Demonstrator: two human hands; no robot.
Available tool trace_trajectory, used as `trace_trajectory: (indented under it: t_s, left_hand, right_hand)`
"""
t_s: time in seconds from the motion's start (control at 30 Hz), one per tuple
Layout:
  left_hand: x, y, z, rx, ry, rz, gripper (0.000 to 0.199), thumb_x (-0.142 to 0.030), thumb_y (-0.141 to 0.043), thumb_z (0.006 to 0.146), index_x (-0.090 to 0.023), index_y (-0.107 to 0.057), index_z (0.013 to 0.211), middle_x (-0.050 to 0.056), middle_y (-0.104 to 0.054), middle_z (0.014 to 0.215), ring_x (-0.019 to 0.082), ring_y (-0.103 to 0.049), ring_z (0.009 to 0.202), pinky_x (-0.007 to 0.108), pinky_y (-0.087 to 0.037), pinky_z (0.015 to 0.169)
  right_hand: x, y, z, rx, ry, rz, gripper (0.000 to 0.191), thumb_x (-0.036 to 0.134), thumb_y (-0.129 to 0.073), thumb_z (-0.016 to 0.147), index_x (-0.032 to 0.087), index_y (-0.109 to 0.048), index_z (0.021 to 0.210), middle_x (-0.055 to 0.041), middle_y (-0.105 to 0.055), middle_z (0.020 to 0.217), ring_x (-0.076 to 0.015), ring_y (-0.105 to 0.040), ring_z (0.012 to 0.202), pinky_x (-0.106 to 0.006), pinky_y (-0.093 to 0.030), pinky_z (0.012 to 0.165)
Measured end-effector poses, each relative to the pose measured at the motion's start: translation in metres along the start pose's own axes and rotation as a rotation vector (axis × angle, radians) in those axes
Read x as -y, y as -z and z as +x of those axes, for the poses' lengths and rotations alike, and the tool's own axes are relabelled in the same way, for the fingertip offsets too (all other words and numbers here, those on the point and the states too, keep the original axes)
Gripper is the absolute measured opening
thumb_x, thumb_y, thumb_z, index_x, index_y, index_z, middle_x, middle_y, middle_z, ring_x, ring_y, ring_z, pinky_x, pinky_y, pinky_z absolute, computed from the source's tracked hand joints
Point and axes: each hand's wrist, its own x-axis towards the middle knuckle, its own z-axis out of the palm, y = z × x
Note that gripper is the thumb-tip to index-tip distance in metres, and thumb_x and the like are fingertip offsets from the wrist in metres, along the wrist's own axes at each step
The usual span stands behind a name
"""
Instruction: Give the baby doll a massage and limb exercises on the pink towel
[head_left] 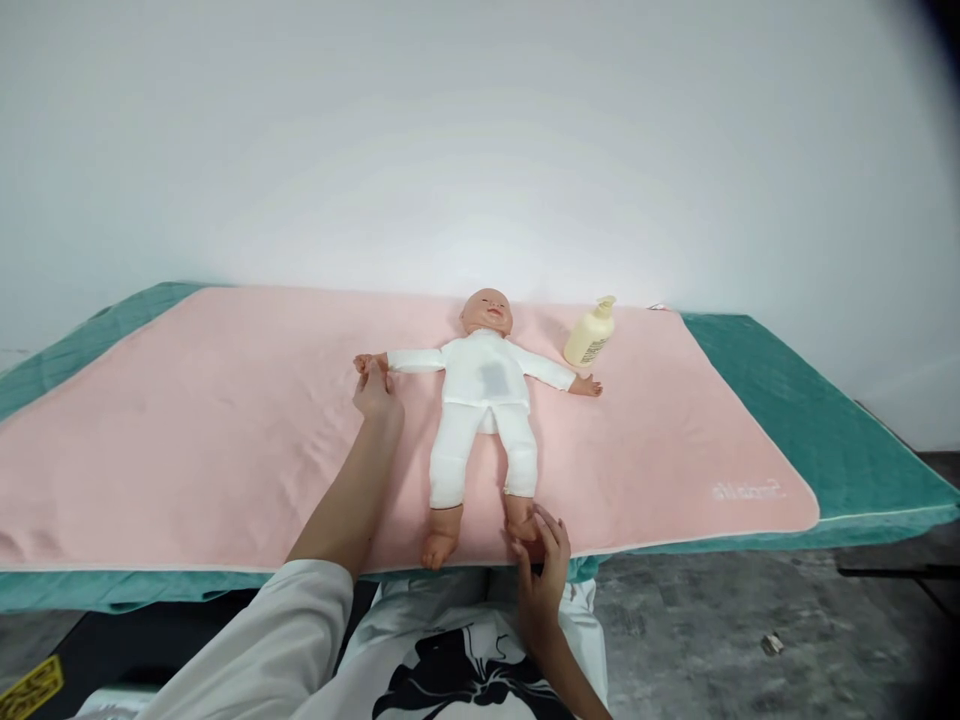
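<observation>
A baby doll in a white long-sleeved top and white trousers lies on its back with both arms spread. A grey patch shows on its chest. My left hand is closed around the doll's hand on the left side, thumb on top. Down by the near edge, my right hand has its thumb and fingertips around the doll's right-side foot, loosely gripping it. The doll's other foot lies free. Beyond the doll's outstretched right-side arm stands a cream pump bottle.
A pink mat lies under the doll, over a teal padded cover on the table. A pale wall rises behind. Grey floor shows at the lower right, with a small object on it.
</observation>
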Motion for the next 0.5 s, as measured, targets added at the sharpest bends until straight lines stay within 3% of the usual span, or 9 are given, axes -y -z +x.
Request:
trace_trajectory:
  t_s: [0.3,0.5]
  left_hand:
    - [0.011,0.011,-0.001,0.199,-0.250,-0.033,0.014,-0.012,-0.064,0.084,-0.019,-0.052,0.084,-0.003,-0.050,0.086,0.003,-0.054,0.077,0.013,-0.045,0.073]
    - [0.014,0.017,0.001,0.114,-0.289,0.080,0.028,-0.020,-0.073,0.077,-0.019,-0.045,0.075,-0.003,-0.052,0.083,0.006,-0.057,0.076,0.019,-0.050,0.078]
  right_hand:
    - [0.012,-0.006,0.001,-0.076,-0.183,-0.001,0.040,0.042,-0.062,0.087,0.028,-0.058,0.125,-0.0113,-0.066,0.123,-0.0365,-0.051,0.125,-0.066,-0.033,0.109]
    - [0.033,0.012,0.012,-0.089,-0.347,0.111,0.040,0.039,-0.065,0.086,0.022,-0.060,0.122,-0.0119,-0.064,0.125,-0.0299,-0.057,0.120,-0.055,-0.044,0.105]
